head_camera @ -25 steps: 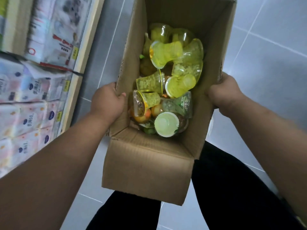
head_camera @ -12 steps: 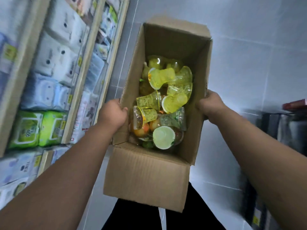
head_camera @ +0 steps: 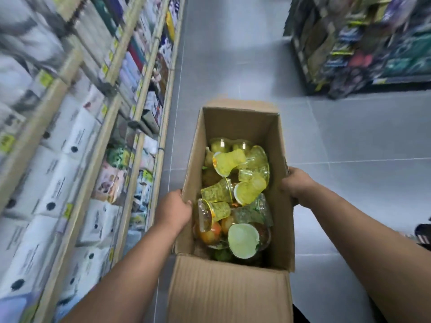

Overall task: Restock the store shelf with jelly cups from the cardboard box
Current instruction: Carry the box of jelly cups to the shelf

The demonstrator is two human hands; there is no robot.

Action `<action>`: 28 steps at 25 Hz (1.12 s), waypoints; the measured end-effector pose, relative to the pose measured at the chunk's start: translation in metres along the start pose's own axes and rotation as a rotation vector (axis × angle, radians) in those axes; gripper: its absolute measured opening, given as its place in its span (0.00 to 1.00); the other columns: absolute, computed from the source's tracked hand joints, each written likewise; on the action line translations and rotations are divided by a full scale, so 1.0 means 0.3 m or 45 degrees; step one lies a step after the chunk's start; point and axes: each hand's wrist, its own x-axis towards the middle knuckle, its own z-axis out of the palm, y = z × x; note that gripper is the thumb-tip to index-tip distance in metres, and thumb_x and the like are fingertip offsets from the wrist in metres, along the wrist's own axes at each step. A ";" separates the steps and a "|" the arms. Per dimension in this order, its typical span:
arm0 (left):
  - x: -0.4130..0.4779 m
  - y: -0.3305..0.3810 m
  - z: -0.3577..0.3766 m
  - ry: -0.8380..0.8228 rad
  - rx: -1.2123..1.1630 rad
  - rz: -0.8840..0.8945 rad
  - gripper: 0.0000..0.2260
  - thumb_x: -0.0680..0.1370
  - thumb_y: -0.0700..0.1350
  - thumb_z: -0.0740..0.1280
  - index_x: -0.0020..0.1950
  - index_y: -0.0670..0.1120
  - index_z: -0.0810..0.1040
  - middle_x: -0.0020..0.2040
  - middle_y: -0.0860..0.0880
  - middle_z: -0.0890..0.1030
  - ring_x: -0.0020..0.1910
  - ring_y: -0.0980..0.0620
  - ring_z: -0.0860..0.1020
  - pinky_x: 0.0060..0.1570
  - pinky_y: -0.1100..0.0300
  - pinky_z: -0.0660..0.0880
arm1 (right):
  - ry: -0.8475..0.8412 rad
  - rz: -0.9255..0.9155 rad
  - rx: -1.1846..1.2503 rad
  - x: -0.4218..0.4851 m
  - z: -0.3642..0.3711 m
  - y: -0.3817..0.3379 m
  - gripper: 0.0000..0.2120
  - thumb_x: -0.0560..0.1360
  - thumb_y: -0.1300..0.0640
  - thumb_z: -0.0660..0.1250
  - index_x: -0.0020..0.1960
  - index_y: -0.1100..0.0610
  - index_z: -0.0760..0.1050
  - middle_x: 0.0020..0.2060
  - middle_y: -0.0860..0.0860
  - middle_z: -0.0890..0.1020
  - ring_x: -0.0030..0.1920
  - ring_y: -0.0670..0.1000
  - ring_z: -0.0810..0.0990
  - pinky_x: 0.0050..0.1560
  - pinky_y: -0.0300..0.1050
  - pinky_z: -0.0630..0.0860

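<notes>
An open brown cardboard box (head_camera: 228, 290) is carried in front of me above a grey tiled floor. Inside lie several jelly cups (head_camera: 235, 194), mostly clear yellow ones tipped on their sides, with fruit-filled ones beneath and a pale green lid facing up near the front. My left hand (head_camera: 172, 212) grips the box's left wall, thumb over the rim. My right hand (head_camera: 297, 183) grips the right wall from outside, fingers curled round the edge.
A tall store shelf (head_camera: 77, 145) with wooden edges runs along the left, packed with white and pastel packages and yellow price tags. Another shelf unit (head_camera: 359, 43) of dark colourful goods stands at the far right. The grey aisle floor (head_camera: 231, 54) stretches ahead between them.
My view has lifted and moved along the aisle: more of the left shelf and the far right shelf unit have come into sight. Both hands keep the same hold on the box.
</notes>
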 end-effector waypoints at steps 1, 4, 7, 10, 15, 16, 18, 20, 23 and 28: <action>0.103 0.084 -0.047 0.013 -0.007 0.019 0.10 0.77 0.44 0.69 0.56 0.42 0.81 0.51 0.40 0.84 0.51 0.39 0.81 0.46 0.56 0.74 | 0.001 -0.012 0.014 0.077 -0.053 -0.091 0.11 0.73 0.72 0.57 0.47 0.60 0.74 0.34 0.59 0.78 0.31 0.62 0.80 0.35 0.64 0.80; 0.391 0.316 -0.141 0.017 0.017 0.054 0.09 0.77 0.44 0.69 0.54 0.42 0.82 0.49 0.40 0.84 0.50 0.39 0.81 0.44 0.57 0.74 | 0.030 -0.017 0.053 0.297 -0.197 -0.299 0.13 0.71 0.72 0.55 0.49 0.61 0.74 0.38 0.62 0.79 0.38 0.68 0.81 0.38 0.69 0.79; 0.654 0.550 -0.184 0.029 0.034 0.094 0.09 0.77 0.44 0.69 0.55 0.42 0.82 0.50 0.39 0.84 0.51 0.39 0.81 0.45 0.58 0.73 | 0.034 -0.028 0.082 0.530 -0.342 -0.476 0.14 0.71 0.72 0.55 0.52 0.63 0.75 0.40 0.63 0.80 0.42 0.71 0.82 0.38 0.72 0.78; 0.953 0.806 -0.221 0.056 0.006 0.092 0.09 0.76 0.44 0.69 0.53 0.42 0.82 0.50 0.39 0.84 0.50 0.38 0.81 0.47 0.56 0.76 | 0.066 -0.029 0.030 0.796 -0.522 -0.712 0.14 0.72 0.72 0.56 0.52 0.63 0.74 0.37 0.61 0.78 0.34 0.65 0.81 0.29 0.65 0.78; 1.412 1.155 -0.263 0.012 -0.013 0.061 0.09 0.76 0.44 0.69 0.54 0.42 0.82 0.51 0.39 0.84 0.51 0.38 0.81 0.48 0.55 0.76 | 0.127 0.012 -0.056 1.233 -0.762 -1.079 0.09 0.72 0.72 0.58 0.47 0.62 0.72 0.37 0.61 0.77 0.31 0.62 0.79 0.23 0.61 0.77; 1.527 1.220 -0.278 -0.002 -0.017 0.053 0.10 0.76 0.45 0.69 0.55 0.43 0.82 0.51 0.40 0.84 0.51 0.38 0.81 0.50 0.54 0.77 | 0.138 0.029 -0.067 1.328 -0.799 -1.153 0.08 0.73 0.72 0.59 0.45 0.63 0.72 0.37 0.61 0.77 0.30 0.62 0.79 0.23 0.60 0.77; 1.760 1.355 -0.311 -0.015 0.006 0.071 0.11 0.76 0.46 0.69 0.56 0.44 0.82 0.52 0.41 0.84 0.52 0.39 0.81 0.49 0.55 0.77 | 0.150 0.032 -0.063 1.519 -0.865 -1.294 0.07 0.72 0.72 0.59 0.46 0.64 0.73 0.37 0.62 0.77 0.30 0.62 0.79 0.21 0.59 0.77; 2.015 1.522 -0.350 -0.030 0.044 0.103 0.10 0.76 0.45 0.69 0.56 0.44 0.82 0.51 0.41 0.84 0.51 0.39 0.81 0.44 0.57 0.73 | 0.159 0.051 -0.018 1.742 -0.942 -1.440 0.11 0.72 0.72 0.58 0.51 0.65 0.74 0.41 0.65 0.79 0.33 0.65 0.81 0.23 0.61 0.78; 2.319 1.742 -0.410 -0.013 0.104 0.156 0.10 0.77 0.45 0.69 0.55 0.43 0.82 0.50 0.41 0.84 0.51 0.39 0.81 0.41 0.59 0.70 | 0.145 0.038 0.044 2.008 -1.055 -1.627 0.12 0.72 0.72 0.57 0.52 0.64 0.74 0.41 0.65 0.79 0.35 0.66 0.82 0.31 0.63 0.80; 2.824 2.159 -0.450 -0.066 0.093 0.175 0.08 0.76 0.44 0.69 0.52 0.43 0.83 0.48 0.41 0.84 0.49 0.39 0.81 0.43 0.57 0.73 | 0.171 0.059 0.061 2.488 -1.320 -1.931 0.09 0.73 0.71 0.58 0.48 0.62 0.72 0.34 0.61 0.77 0.29 0.60 0.78 0.20 0.47 0.76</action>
